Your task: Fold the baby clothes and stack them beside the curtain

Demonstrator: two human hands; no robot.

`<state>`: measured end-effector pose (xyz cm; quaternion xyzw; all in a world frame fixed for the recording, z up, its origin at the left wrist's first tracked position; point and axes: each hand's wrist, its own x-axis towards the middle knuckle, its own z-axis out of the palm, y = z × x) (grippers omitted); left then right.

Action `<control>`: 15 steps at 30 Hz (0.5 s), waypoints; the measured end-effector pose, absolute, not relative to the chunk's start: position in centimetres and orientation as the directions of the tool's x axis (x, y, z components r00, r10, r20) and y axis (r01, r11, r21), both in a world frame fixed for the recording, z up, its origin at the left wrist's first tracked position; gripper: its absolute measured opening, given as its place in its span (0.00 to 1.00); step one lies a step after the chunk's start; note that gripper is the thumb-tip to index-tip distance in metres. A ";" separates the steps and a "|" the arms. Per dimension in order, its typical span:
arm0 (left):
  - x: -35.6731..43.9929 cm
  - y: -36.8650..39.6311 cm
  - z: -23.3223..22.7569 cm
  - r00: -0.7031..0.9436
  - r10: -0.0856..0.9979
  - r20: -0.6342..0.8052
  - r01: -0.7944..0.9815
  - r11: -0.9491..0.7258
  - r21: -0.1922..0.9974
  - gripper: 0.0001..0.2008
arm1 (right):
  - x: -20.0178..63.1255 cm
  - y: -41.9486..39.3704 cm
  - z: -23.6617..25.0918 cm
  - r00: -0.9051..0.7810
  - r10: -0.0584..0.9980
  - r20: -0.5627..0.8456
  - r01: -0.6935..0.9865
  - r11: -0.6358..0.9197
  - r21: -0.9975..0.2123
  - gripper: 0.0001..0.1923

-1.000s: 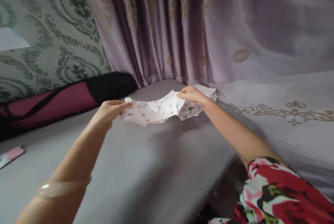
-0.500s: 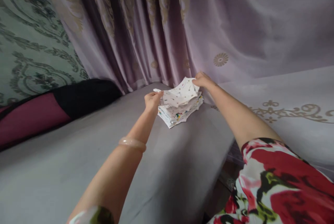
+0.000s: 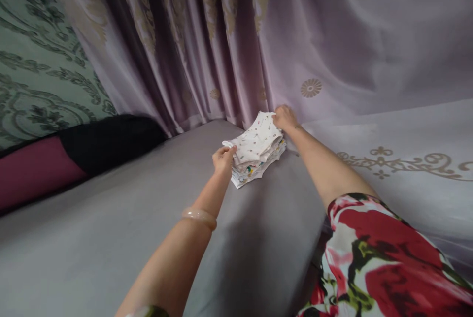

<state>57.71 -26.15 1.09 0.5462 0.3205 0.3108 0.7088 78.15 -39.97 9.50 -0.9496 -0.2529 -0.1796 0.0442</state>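
Top piece: one white printed garment [image 3: 258,135], centre of the clock face, laid over a stack of folded garments [image 3: 251,173] on a grey-covered bed [image 3: 111,228]. Left hand [image 3: 223,158]: at 9 o'clock, thumb and fingers pinching the garment's near corner, where the edge is bunched. Right hand [image 3: 284,119]: between 1 and 2 o'clock, apparently pinching the far corner (fingertips partly hidden). The hands are apart, cloth between them. Also present: pale bangle [image 3: 199,217], toward 7 o'clock; maroon-and-black bag [image 3: 70,157], far out at 9; purple curtain [image 3: 236,61], at 12, just behind the stack.

Risks, as judged: letting go unevenly could leave the top piece skewed; the bunched edge might fold under and form a lump; a sideways tug could drag the loose layers and make the uneven pile lean or slide.
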 end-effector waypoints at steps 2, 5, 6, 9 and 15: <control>57.5 -26.2 0.2 0.608 0.786 -0.113 -0.070 0.195 0.978 0.11 | 78.0 -40.1 8.8 0.791 0.467 0.396 0.502 -0.865 0.017 0.17; 57.3 -26.3 -0.7 0.620 0.774 -0.125 -0.041 0.191 0.981 0.11 | 77.5 -40.1 7.7 0.780 0.455 0.430 0.504 -0.864 -0.001 0.16; 57.2 -26.4 -0.7 0.618 0.776 -0.127 -0.029 0.184 0.983 0.11 | 77.3 -40.1 7.4 0.781 0.446 0.437 0.500 -0.866 -0.012 0.16; 57.2 -26.5 -0.6 0.610 0.790 -0.059 -0.062 0.123 0.990 0.10 | 77.1 -40.0 6.9 0.780 0.423 0.460 0.489 -0.872 -0.028 0.16; 57.4 -26.5 -0.7 0.611 0.790 -0.037 -0.113 0.134 0.985 0.09 | 77.8 -39.8 6.6 0.773 0.400 0.493 0.466 -0.884 -0.014 0.15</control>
